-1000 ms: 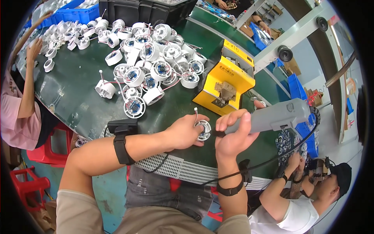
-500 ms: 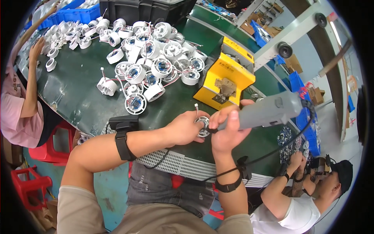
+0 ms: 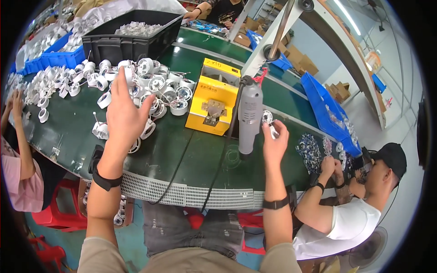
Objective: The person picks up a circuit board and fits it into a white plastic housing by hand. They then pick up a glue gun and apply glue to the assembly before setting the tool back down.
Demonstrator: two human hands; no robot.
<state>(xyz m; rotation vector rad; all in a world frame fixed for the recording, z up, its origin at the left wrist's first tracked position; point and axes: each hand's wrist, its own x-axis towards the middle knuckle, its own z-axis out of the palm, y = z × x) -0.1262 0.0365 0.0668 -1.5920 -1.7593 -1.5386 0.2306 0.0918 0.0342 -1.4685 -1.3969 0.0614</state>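
My left hand (image 3: 124, 116) is open, fingers stretched and thumb apart, in front of the heap of white round housings (image 3: 157, 83). Part of the heap is hidden behind it. My right hand (image 3: 276, 144), closed at the fingertips, holds a small white round housing (image 3: 267, 117) on the right side of the bench. A white piece shows beside its fingers. Between my hands a grey electric screwdriver (image 3: 250, 119) hangs upright, tip down. Left of it stands a yellow box-shaped machine (image 3: 210, 102) with a metal fixture on its front.
A black crate (image 3: 132, 43) and blue bins (image 3: 63, 57) stand at the back left. Small parts (image 3: 309, 152) lie in a pile at the right, near a co-worker in white (image 3: 339, 214). Another person works at the far left. Cables run down to the bench's front edge.
My right hand has let go of the screwdriver, which now hangs upright, and has moved right with a housing. My left hand has moved left to the heap and opened. The view has shifted.
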